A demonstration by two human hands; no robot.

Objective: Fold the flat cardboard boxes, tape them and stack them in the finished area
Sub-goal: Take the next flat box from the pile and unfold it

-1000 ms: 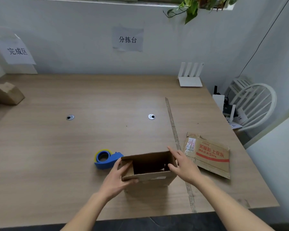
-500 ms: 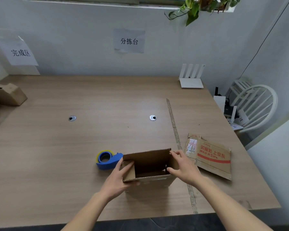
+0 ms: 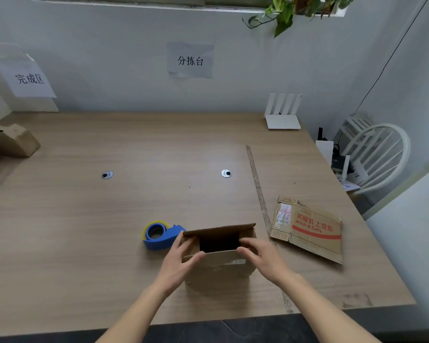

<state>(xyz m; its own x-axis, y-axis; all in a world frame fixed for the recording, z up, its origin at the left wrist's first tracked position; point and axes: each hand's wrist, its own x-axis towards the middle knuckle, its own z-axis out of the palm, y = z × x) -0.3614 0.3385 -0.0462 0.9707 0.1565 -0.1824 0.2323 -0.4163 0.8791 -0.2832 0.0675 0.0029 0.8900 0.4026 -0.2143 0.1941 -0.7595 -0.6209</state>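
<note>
The left hand [image 3: 181,259] is sitting just left of the middle of the frame, low down. It is holding the left side flap of the small open box [image 3: 218,263], with its thumb curling over the front edge and its fingers behind the flap. The right hand [image 3: 263,258] is holding the right side flap the same way, pinching it between thumb and fingers. Both flaps are leaning in over the dark hole in the top of the box. The back flap is standing up behind the hands. The box is sitting on the wooden table [image 3: 109,231], near the bottom edge.

Just to the left of the box, right by the left hand, a blue tape holder [image 3: 160,235] with a yellow roll is lying on the table. To the right of the box, a flat box [image 3: 307,229] with red writing is lying on the table, a little apart. A long strip of old tape [image 3: 256,181] is running up the table between them.

At the far left of the frame a folded brown box [image 3: 11,139] is sitting under a paper sign [image 3: 29,79]. Another paper sign [image 3: 190,60] is hanging on the wall in the upper middle. A white router [image 3: 282,115] is standing at the back right of the table, and a white chair [image 3: 379,154] is at the right edge. Green leaves [image 3: 287,8] are hanging down at the top.
</note>
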